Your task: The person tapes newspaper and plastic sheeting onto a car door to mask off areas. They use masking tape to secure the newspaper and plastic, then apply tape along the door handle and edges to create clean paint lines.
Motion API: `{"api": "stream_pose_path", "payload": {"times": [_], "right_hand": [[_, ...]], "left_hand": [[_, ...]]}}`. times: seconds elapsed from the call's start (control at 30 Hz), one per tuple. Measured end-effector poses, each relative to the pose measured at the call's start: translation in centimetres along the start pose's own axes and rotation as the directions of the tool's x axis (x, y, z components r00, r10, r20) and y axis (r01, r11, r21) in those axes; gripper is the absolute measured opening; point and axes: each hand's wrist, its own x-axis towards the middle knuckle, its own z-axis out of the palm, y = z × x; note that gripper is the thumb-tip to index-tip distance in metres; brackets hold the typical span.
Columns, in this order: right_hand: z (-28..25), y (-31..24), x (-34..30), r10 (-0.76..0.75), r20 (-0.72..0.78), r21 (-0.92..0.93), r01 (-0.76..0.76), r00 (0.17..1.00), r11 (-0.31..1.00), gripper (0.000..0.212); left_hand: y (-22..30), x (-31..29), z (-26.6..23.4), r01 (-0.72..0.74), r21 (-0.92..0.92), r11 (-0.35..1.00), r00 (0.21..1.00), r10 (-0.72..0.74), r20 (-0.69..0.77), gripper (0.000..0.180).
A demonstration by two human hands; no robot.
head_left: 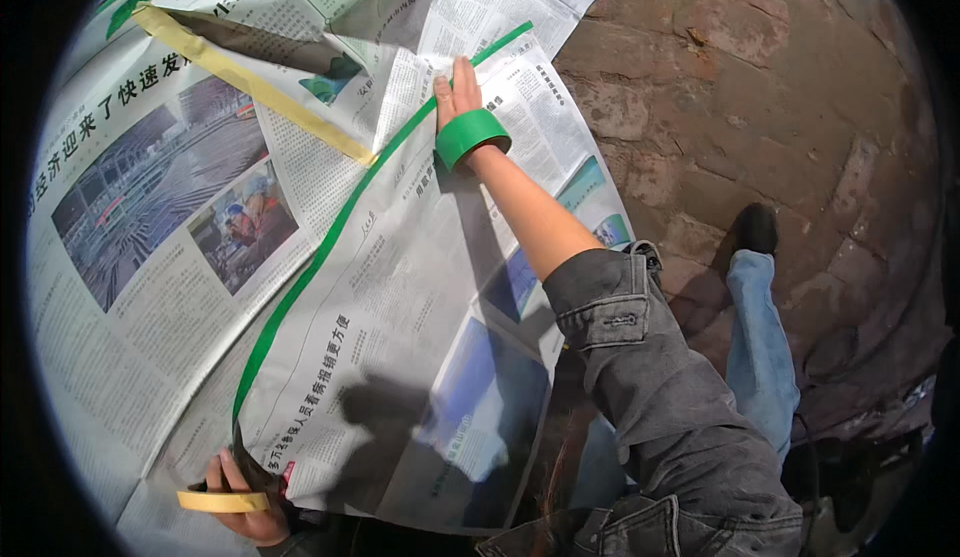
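My right hand (459, 96) lies with its fingers stretched flat on a long green tape strip (318, 247) along a newspaper sheet's edge. A roll of green tape (470, 137) sits around that wrist like a bracelet. At the lower left my left hand (243, 517) grips the corner of the printed newspaper sheet (375, 257), near the strip's lower end. Its thumb is hidden by the paper. A roll of yellow tape (225, 501) is around the left hand. The corner there is lifted, with its dark underside showing.
More newspaper sheets (110, 357) spread to the left and far side, one crumpled and raised. A yellow tape strip (255, 85) crosses them and meets the green one. To the right is brick ground (690, 107), with my leg in blue jeans (755, 327) and a dark shoe (754, 229).
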Motion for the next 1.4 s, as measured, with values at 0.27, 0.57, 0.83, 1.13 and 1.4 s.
{"api": "stream_pose_path", "payload": {"times": [0.27,0.57,0.83,1.13,1.4], "right_hand": [[-1.2,5.4,5.1,0.167,0.126,0.021,-0.171,0.978,0.985,0.076],[-3.7,6.2,3.7,-0.023,0.073,-0.167,0.035,0.997,0.985,0.067],[2.7,-9.8,-18.3,-0.319,0.036,0.195,0.306,0.947,0.932,0.070],[3.1,-18.9,-24.0,-0.421,0.080,0.336,0.373,0.903,0.865,0.064],[3.3,-22.6,-28.5,-0.574,0.153,0.056,0.573,0.805,0.818,0.079]], "left_hand": [[-2.8,-3.8,0.2,-0.038,0.186,0.982,0.999,0.041,-0.012,0.041],[-2.8,-2.4,0.3,-0.148,0.260,0.954,0.980,0.177,-0.090,0.038],[0.5,2.6,-1.5,0.012,-0.096,0.995,0.999,-0.016,-0.043,0.036],[4.1,1.1,-4.1,0.165,-0.274,0.947,0.967,-0.210,-0.143,0.033],[4.1,-7.3,-3.8,0.398,-0.526,0.752,0.823,-0.546,-0.159,0.040]]}}
